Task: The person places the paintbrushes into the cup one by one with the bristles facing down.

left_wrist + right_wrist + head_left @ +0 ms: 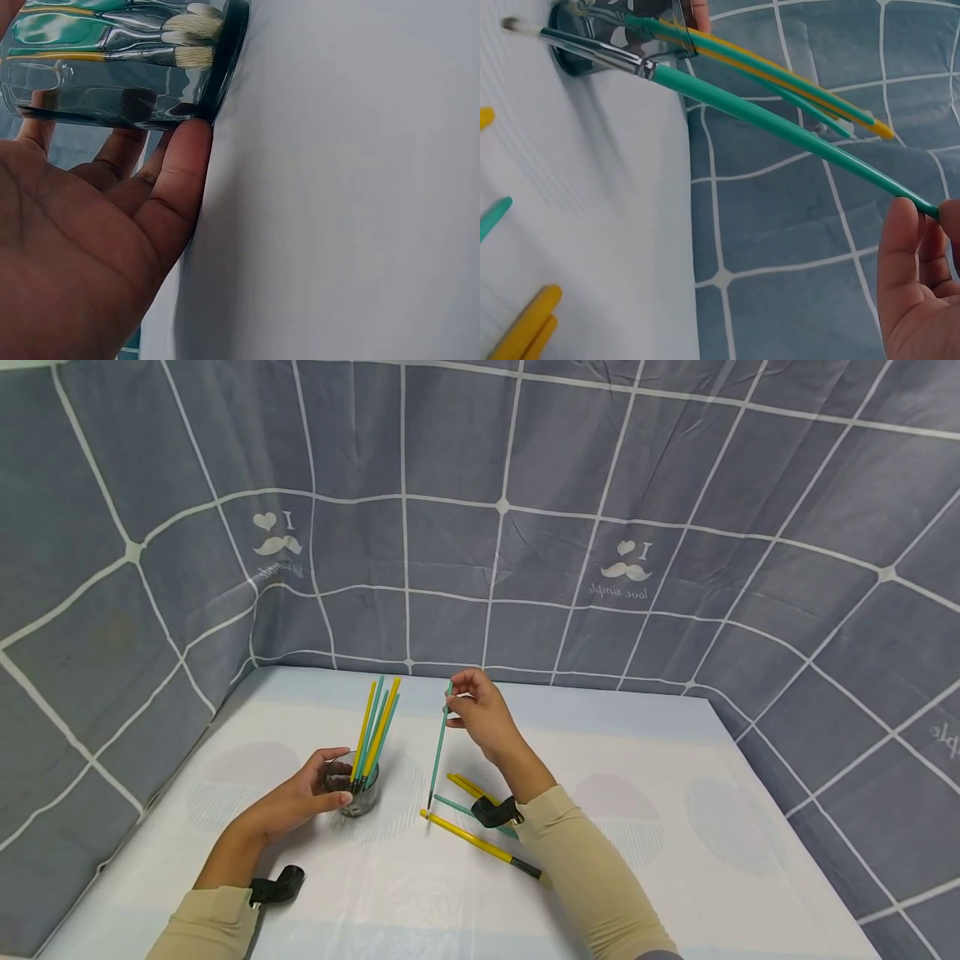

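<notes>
My left hand curls round a clear glass cup standing on the table. Several green and yellow paintbrushes lean in it, handles up; the left wrist view shows their pale bristles low inside the glass. To the right of the cup, my right hand pinches a green paintbrush near the end of its handle. That brush hangs almost upright, bristles down, just above the tip of a yellow paintbrush on the table. In the right wrist view its ferrule and small tip show plainly.
Beneath the right forearm lie a green paintbrush and yellow brush handles, partly hidden by the wrist camera. A pale patterned cloth covers the table. Grey gridded curtain hangs behind and along both sides.
</notes>
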Motion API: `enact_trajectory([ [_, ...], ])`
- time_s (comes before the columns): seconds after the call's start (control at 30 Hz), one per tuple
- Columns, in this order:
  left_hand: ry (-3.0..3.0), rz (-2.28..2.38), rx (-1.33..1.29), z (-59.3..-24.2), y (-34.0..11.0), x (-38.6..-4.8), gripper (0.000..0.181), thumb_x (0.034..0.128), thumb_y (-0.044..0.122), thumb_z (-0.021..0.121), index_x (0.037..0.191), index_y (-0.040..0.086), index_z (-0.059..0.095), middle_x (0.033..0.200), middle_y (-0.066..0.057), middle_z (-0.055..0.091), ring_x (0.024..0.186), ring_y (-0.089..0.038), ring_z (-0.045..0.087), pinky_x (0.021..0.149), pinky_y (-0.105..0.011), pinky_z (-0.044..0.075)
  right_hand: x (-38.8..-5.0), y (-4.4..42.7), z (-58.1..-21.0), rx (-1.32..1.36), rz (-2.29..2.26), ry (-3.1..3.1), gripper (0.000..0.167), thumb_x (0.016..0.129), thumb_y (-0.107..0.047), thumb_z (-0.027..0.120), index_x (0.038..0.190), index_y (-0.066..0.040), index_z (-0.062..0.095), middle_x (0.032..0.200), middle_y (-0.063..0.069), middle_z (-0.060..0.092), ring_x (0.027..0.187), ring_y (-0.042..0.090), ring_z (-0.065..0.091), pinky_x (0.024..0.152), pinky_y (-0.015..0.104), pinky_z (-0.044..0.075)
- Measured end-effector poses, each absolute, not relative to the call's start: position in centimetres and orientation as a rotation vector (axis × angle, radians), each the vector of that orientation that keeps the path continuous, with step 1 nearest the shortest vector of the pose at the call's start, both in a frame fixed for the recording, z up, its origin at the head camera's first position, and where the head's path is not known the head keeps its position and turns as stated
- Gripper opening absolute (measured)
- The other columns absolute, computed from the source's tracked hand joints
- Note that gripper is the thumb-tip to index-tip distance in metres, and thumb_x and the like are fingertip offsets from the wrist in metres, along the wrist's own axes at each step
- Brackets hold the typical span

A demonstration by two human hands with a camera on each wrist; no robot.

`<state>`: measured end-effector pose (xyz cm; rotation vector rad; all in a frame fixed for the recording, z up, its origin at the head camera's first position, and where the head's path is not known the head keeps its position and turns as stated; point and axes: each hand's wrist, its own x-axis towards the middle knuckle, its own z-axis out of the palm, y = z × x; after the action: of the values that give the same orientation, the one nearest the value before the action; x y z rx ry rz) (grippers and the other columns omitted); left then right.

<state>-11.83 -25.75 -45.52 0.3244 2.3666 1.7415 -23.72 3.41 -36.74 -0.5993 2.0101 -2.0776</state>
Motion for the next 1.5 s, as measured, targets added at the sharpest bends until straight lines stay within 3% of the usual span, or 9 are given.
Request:
enact_trajectory([
  [0.43,2.367,1.755,0.344,-45.6,-25.7,-11.8,0.072,0.0944,0.012,0.067,0.150,0.002,0.021,0.139,-0.029,0.044,0.124,-0.039,0.047,0.091,-0.021,0.041,-23.0,1.6,-36.4,-0.564,-2.201,1.957,0.024,0.098,0.002,0.054,0.121,-0.001,0.048,0.103,0.005,0.052,0.087,0.017,0.058,0.075,0.032,0.055],
  [0.73,2.368,1.751,0.315,-45.4,-25.7,-11.8,0.075,0.0938,0.013,0.068,0.150,0.001,0.020,0.137,-0.029,0.044,0.125,-0.041,0.046,0.091,-0.020,0.041,-22.8,0.3,-35.6,-0.579,-2.293,1.911,0.021,0.098,0.002,0.053,0.117,-0.008,0.050,0.103,0.003,0.052,0.088,0.018,0.059,0.075,0.031,0.055],
  [1.03,2.358,1.738,0.309,-45.2,-25.7,-11.8,0.075,0.0940,0.015,0.068,0.150,0.003,0.020,0.140,-0.029,0.043,0.127,-0.042,0.044,0.092,-0.019,0.039,-22.5,-0.6,-35.2,-0.602,-2.422,1.798,0.022,0.098,0.005,0.053,0.115,-0.008,0.049,0.105,0.010,0.053,0.087,0.015,0.058,0.073,0.028,0.054],
  [1.3,2.360,1.737,0.301,-45.1,-25.6,-11.7,0.076,0.0937,0.015,0.068,0.150,0.002,0.020,0.139,-0.029,0.043,0.126,-0.041,0.045,0.092,-0.020,0.040,-22.2,-1.6,-36.2,-0.660,-2.366,1.839,0.019,0.098,0.004,0.054,0.114,-0.008,0.050,0.103,0.005,0.055,0.085,0.016,0.059,0.075,0.030,0.055],
  [1.5,2.359,1.734,0.283,-45.1,-25.7,-11.7,0.076,0.0937,0.015,0.069,0.150,0.002,0.020,0.139,-0.029,0.043,0.126,-0.041,0.045,0.092,-0.021,0.040,-21.7,-2.4,-37.5,-0.639,-2.296,1.862,0.021,0.098,0.004,0.054,0.118,-0.001,0.048,0.105,0.009,0.055,0.086,0.016,0.059,0.076,0.031,0.055],
])
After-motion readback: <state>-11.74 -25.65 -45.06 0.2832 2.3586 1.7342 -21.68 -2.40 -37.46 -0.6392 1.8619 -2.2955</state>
